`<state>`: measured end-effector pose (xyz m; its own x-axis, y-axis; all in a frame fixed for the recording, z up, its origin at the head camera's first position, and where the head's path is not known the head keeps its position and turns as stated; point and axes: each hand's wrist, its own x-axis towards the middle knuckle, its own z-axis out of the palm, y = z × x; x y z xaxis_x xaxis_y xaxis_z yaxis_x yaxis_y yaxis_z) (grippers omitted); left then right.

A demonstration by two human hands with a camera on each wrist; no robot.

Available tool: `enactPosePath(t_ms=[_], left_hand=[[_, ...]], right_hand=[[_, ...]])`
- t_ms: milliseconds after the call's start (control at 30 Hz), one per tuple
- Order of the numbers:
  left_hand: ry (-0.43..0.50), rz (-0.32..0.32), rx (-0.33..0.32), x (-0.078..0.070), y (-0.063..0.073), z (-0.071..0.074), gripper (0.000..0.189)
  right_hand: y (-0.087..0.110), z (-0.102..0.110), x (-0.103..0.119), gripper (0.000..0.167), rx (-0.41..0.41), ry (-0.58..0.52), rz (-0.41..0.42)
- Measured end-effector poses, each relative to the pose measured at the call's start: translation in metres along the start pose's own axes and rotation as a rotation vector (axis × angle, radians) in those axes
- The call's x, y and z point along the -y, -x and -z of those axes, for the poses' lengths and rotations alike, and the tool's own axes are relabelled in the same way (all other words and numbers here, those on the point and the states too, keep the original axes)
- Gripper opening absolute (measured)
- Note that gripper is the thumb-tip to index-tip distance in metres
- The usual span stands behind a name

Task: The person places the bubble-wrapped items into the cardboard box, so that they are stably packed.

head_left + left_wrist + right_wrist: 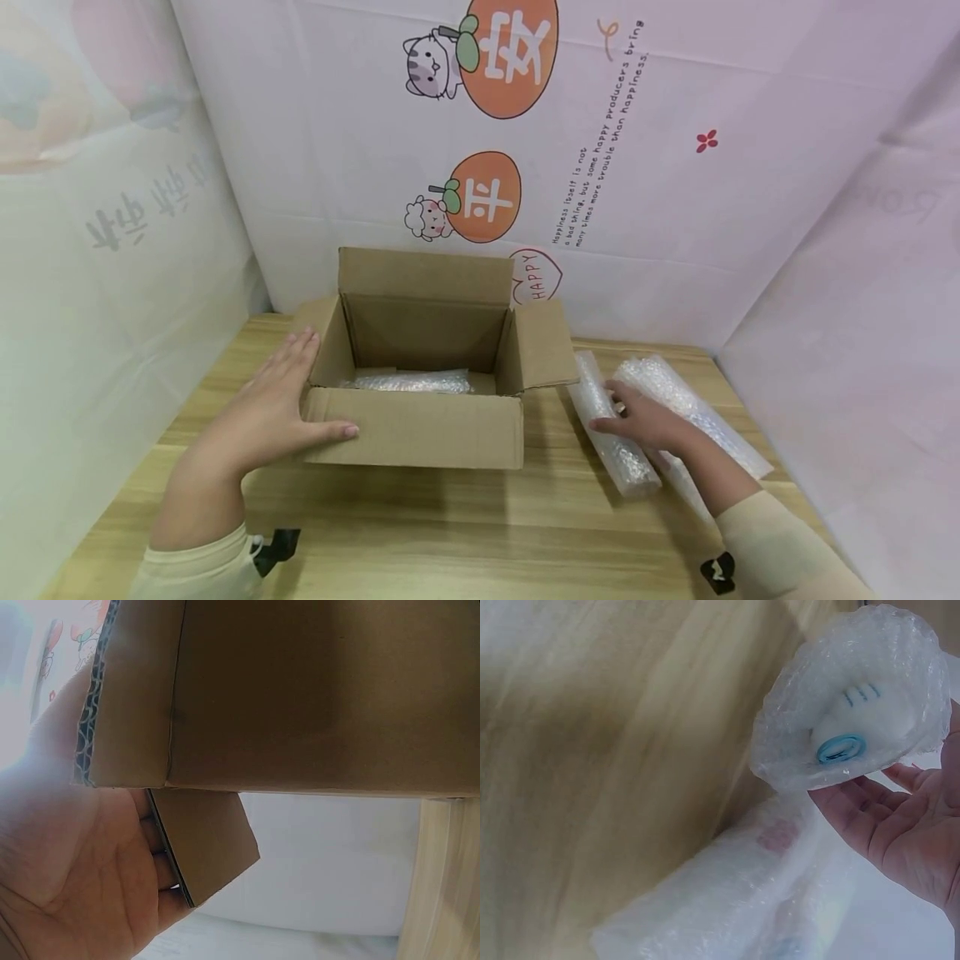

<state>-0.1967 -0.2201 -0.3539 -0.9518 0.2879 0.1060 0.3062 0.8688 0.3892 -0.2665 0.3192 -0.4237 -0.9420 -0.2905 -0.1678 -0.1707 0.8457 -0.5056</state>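
An open cardboard box (420, 429) stands on the table, its flaps folded outward. My left hand (273, 408) rests on its front left corner, fingers along the left flap and thumb lying on the front flap. In the left wrist view, the side flap (206, 840) hides parts of the fingers. Inside the box lies a bubble-wrapped item (412, 382). Right of the box, my right hand (645, 417) grips a bubble-wrapped roll (630, 467) between thumb and fingers. Through the roll's end, a white object with blue markings (855, 712) shows in the right wrist view.
More bubble-wrapped items (697, 408) lie right of the roll, partly under my right forearm. A printed white cloth (337, 150) hangs behind the box, with white cloth sides at left and right. The wooden tabletop (420, 533) extends in front of the box.
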Motion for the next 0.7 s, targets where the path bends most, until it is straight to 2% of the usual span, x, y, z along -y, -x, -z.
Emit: enactPosePath(t_ms=[333, 467, 700], left_hand=[[-0.001, -0.001, -0.004, 0.001, 0.0, -0.001, 0.133], [0.001, -0.001, -0.004, 0.001, 0.0, 0.0, 0.134], [0.004, 0.0, -0.003, 0.001, 0.0, 0.0, 0.133]], right_hand=[[0.005, 0.025, 0.004, 0.097, -0.034, -0.06, 0.005], [0.008, 0.037, 0.006, 0.094, -0.086, -0.04, 0.025], [0.012, 0.053, 0.012, 0.104, -0.128, 0.013, 0.047]])
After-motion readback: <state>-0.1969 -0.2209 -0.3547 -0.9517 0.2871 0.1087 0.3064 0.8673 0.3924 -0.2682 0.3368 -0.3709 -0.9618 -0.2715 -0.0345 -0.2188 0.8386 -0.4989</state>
